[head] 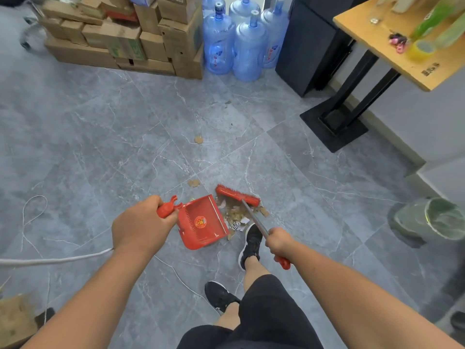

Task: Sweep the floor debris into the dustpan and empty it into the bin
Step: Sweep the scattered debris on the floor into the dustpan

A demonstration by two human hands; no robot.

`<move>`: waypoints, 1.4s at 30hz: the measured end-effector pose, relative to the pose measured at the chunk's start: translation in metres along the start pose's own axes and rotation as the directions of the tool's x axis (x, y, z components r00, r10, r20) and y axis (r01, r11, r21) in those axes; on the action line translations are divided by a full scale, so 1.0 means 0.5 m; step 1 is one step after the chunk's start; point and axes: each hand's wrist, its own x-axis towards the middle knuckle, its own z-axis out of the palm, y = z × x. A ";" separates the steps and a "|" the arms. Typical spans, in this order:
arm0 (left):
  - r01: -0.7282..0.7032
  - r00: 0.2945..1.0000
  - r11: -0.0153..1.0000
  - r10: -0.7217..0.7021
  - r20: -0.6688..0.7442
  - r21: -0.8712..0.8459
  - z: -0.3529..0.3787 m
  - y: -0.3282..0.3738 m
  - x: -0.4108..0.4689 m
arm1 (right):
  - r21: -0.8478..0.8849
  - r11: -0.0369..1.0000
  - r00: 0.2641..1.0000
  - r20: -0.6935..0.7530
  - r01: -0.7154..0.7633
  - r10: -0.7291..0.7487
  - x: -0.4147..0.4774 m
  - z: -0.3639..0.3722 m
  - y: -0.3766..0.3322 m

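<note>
My left hand point(141, 226) grips the top of the handle of a red dustpan point(202, 224) that rests on the grey tiled floor, its mouth facing right. My right hand point(278, 241) holds the metal shaft of a red broom point(237, 195), whose head lies just beyond a pile of debris point(236, 215) of brown scraps and torn paper, right at the dustpan's mouth. Two loose brown scraps point(198, 139) lie farther out on the floor. A bin point(427, 220) lined with a translucent bag stands at the right.
My black shoes point(251, 244) stand right by the debris. Stacked cardboard boxes point(120, 39) and blue water bottles point(241, 41) line the far side. A wooden table point(402, 44) on a black base stands far right. A white cord point(57, 259) trails across the floor at left.
</note>
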 end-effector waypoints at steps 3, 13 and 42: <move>-0.018 1.000 1.000 0.018 0.003 0.013 0.000 0.011 0.002 | 0.109 0.994 0.999 -0.043 0.006 -0.001 0.007 -0.010 0.009; -0.134 0.991 0.990 0.134 0.006 0.053 0.015 0.046 0.018 | 0.356 0.924 0.981 -0.081 -0.136 0.176 0.037 -0.030 0.017; -0.011 1.000 1.000 0.011 0.005 -0.029 -0.029 -0.001 0.099 | 0.271 0.963 1.000 0.012 -0.005 0.002 0.015 -0.110 -0.248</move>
